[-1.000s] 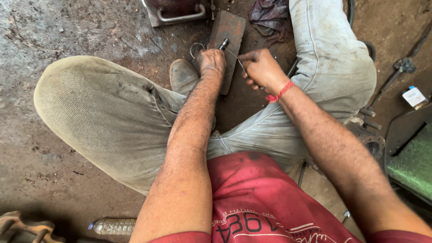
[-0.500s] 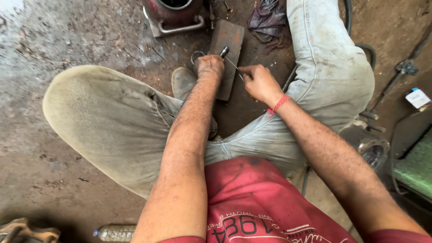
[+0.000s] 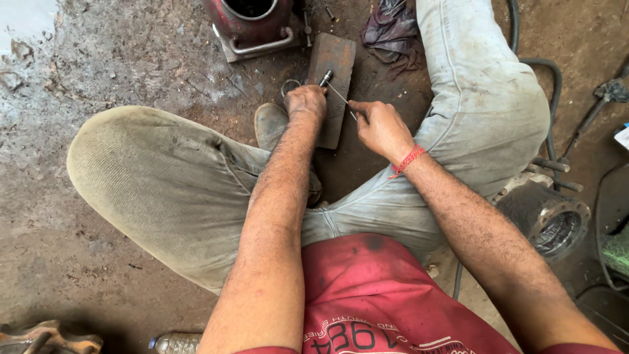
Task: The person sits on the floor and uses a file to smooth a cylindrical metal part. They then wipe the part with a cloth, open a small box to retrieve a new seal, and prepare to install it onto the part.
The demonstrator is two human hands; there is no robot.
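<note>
I sit on the ground with my legs spread. A rusty rectangular metal plate (image 3: pixel 335 72) lies between my feet. My left hand (image 3: pixel 304 101) grips a small metal tool (image 3: pixel 325 78) whose tip rests on the plate. My right hand (image 3: pixel 380 128), with a red thread on its wrist, pinches one end of a thin metal wire (image 3: pixel 342 99) that runs up to the tool's tip. My shoe (image 3: pixel 270 124) sits just left of the plate.
A red metal cylinder on a base (image 3: pixel 252 23) stands beyond the plate. A dark rag (image 3: pixel 393 33) lies at the top right. A flanged metal housing (image 3: pixel 547 216), black hoses (image 3: pixel 547 72) and a plastic bottle (image 3: pixel 177 342) lie around me on the dirt floor.
The view has shifted, so the plate and hands sit lower in frame. My right hand has drawn back to the right, stretching the wire from the tool.
</note>
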